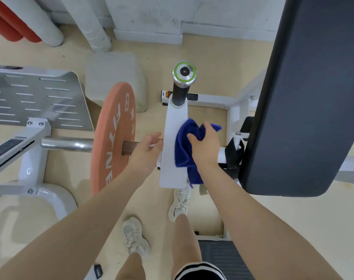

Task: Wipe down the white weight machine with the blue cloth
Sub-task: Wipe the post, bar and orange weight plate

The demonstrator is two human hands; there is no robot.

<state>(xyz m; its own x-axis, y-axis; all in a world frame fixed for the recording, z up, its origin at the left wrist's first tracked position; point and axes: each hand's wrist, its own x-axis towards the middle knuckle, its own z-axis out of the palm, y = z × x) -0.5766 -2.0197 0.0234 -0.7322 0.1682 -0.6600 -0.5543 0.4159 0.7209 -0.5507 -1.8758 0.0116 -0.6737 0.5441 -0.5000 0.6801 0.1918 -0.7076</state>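
As right hand grips blue cloth | on white arm

Head-worn camera looks steeply down, close over the white machine arm.

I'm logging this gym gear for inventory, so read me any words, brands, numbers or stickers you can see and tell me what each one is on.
"FITNE", cut off at the rim: white letters on the orange weight plate.
A second white row beside it, starting "RA": the rest hidden.
Warning stickers on the white weight machine crossbar: too small to read.
Label on the neighbouring white frame: blurred, unreadable.
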